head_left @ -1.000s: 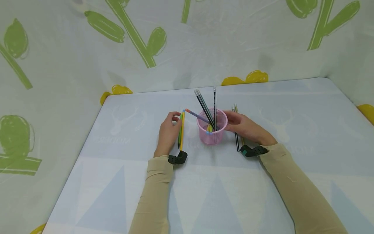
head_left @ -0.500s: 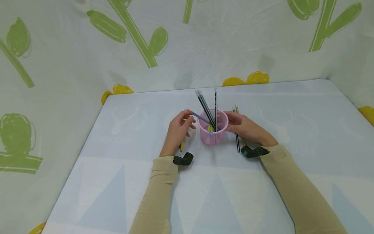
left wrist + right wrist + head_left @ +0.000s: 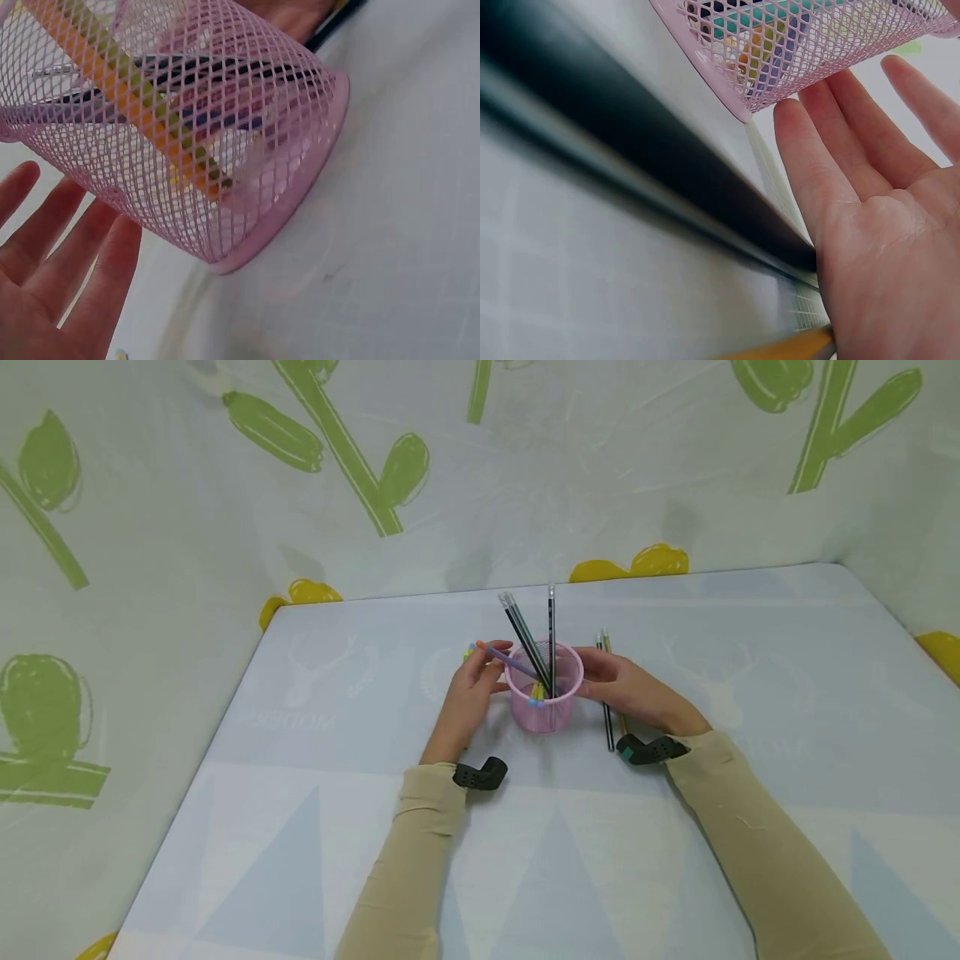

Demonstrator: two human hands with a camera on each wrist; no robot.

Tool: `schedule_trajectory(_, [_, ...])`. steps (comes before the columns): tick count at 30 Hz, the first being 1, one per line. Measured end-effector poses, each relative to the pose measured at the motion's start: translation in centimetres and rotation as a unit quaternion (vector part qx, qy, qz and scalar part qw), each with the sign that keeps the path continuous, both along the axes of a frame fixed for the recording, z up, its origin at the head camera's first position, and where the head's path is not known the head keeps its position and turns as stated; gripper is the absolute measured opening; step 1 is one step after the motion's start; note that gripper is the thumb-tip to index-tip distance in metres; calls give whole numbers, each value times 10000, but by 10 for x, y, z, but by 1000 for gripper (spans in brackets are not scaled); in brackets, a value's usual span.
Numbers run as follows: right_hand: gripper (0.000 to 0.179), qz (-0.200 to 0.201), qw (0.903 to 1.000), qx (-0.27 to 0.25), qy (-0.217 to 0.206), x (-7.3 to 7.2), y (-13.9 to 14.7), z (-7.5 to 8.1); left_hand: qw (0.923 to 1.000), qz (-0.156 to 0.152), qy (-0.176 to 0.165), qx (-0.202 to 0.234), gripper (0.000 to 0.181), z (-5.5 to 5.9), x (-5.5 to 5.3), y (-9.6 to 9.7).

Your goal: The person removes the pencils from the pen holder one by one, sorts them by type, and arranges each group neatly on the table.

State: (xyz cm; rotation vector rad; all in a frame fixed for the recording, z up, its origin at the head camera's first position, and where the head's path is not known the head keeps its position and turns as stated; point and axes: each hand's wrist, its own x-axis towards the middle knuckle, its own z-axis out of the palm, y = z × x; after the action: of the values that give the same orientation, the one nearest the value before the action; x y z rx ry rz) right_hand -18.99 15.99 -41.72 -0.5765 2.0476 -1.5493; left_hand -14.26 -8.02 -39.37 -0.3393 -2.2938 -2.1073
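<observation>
A pink mesh pencil cup stands upright on the table, with several pencils leaning inside. Dark pencils rise from it, and a purple one with an orange end slants out to the left. At the cup's left side is my left hand, its fingers extended; the left wrist view shows those fingers spread along the mesh wall. On the opposite side my right hand has its fingers straight, tips right at the mesh. Orange and olive-green pencils show through the cup wall.
Two pencils, one black-striped and one gold, lie on the table under my right hand. Ends of other pencils poke out beyond my left hand. A pale printed cloth covers the table; a patterned wall stands behind.
My left hand has left the green and yellow pencils and moved right to the cup's side, now covering most of those pencils. The right hand and the cup stay in place.
</observation>
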Motion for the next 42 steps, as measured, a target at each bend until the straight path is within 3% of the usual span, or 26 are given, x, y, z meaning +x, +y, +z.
schedule_trajectory(3, [58,36,10000,-21,-29,0,0,1,9998,-11,-28,186,34,2,1,3])
schedule_trajectory(9, [57,65,9999,-93,-7,-1,1,-1,9994,31,-342,-60,34,2,4,8])
schedule_trajectory(14, [56,72,9999,-98,64,-1,3,-4,9988,0,-484,37,38,1,6,15])
schedule_trajectory(20, [55,84,9998,-111,122,-1,4,-3,9980,-142,-615,59,46,-20,-3,17])
schedule_trajectory(23, [53,68,9998,-97,127,0,3,-1,9973,-36,-730,-69,54,-29,-5,17])
schedule_trajectory(31, [46,17,9997,94,213,12,-2,17,9958,173,-842,-300,62,-35,-2,16])
schedule_trajectory(36, [42,185,9984,-537,28,13,-3,25,9956,151,-833,-402,64,-34,-4,15])
schedule_trajectory(42, [42,118,9929,-1127,-369,11,-5,23,9934,105,-1076,-371,65,-32,-3,15])
